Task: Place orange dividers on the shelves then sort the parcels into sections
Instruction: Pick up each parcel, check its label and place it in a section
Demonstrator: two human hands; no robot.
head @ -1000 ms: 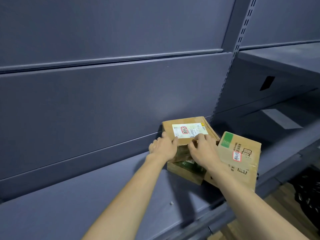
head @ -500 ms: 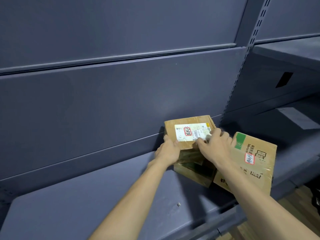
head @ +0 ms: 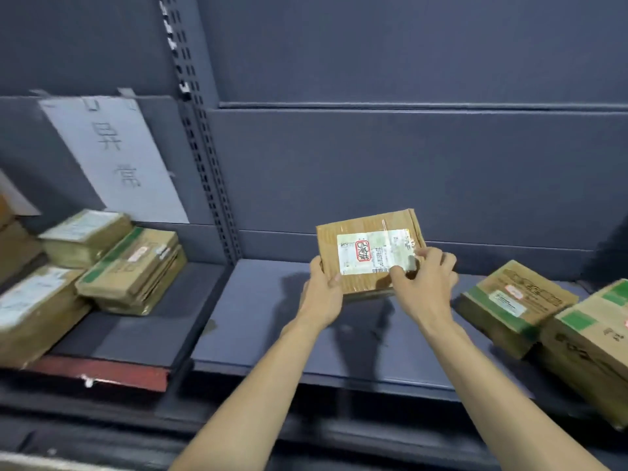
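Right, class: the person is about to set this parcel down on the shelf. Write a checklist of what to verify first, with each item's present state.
1. Both hands hold the parcel: ok; left hand, right hand.
2. Label faces up and is readable: ok.
3. Bare shelf below the parcel: ok.
4. Orange dividers in place: not ok, none in view.
5. Parcels on the right out of the way: ok.
6. Which section it belongs in: cannot tell.

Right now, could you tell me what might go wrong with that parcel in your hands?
The parcel is held above the shelf by its edges only, left hand and right hand; it could slip. No orange divider shows here, so it may land unsectioned. Carried right, it could bump the boxes.
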